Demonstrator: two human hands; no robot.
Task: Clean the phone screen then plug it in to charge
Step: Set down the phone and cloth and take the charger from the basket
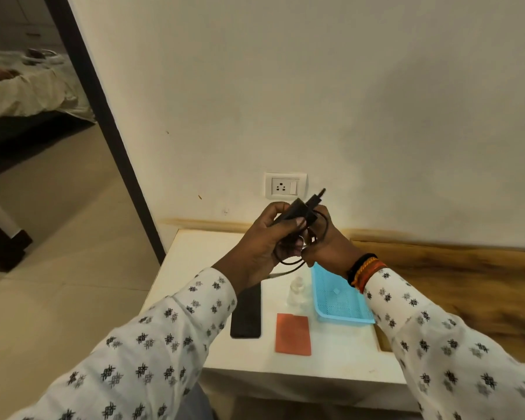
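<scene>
A black phone [245,313] lies flat on the white table [194,262], partly under my left sleeve. Both hands are raised above the table, just below the wall socket [285,186]. My left hand [261,237] grips a black charger adapter [297,209] with its plug end pointing up to the right. My right hand [325,247] holds the coiled black cable [322,228] that hangs from the adapter. An orange cloth [293,334] lies flat to the right of the phone. A small clear bottle [296,291] stands behind the cloth.
A light blue mesh tray [337,301] sits at the table's right side, next to a wooden surface [455,283]. The white wall rises right behind the table. A dark door frame [103,122] stands to the left, with a bed beyond it.
</scene>
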